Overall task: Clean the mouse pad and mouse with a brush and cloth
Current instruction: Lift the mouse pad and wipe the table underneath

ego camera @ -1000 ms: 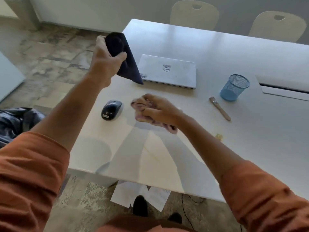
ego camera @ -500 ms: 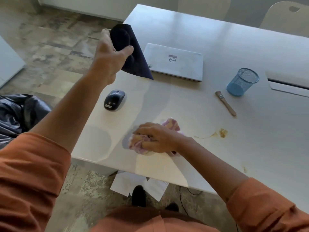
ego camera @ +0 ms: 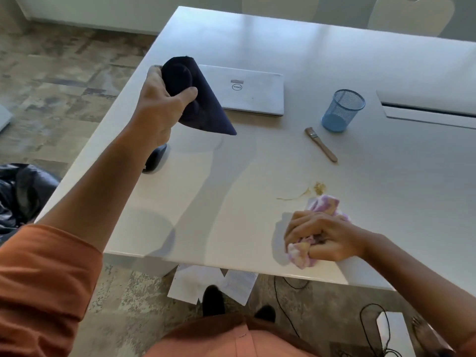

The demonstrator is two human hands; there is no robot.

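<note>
Mouse [ego camera: 154, 161] mostly hidden behind left forearm.

A closed silver laptop [ego camera: 247, 91] lies on our white table [ego camera: 334, 47], just beyond our raised left hand [ego camera: 161, 104]. A blue mesh cup [ego camera: 342, 110] stands farther right; yellowish crumbs [ego camera: 319, 188] sit just beyond our right hand [ego camera: 324, 235]. Papers [ego camera: 213, 282] and black cables [ego camera: 291, 313] lie on the floor below it.

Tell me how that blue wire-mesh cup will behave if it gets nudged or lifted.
The blue wire-mesh cup is probably light: its walls are open mesh and it looks empty. It stands upright and tapers toward its base, so a push near the rim may tip it rather than slide it. Once on its round side, it would likely roll across the smooth white table.
</note>
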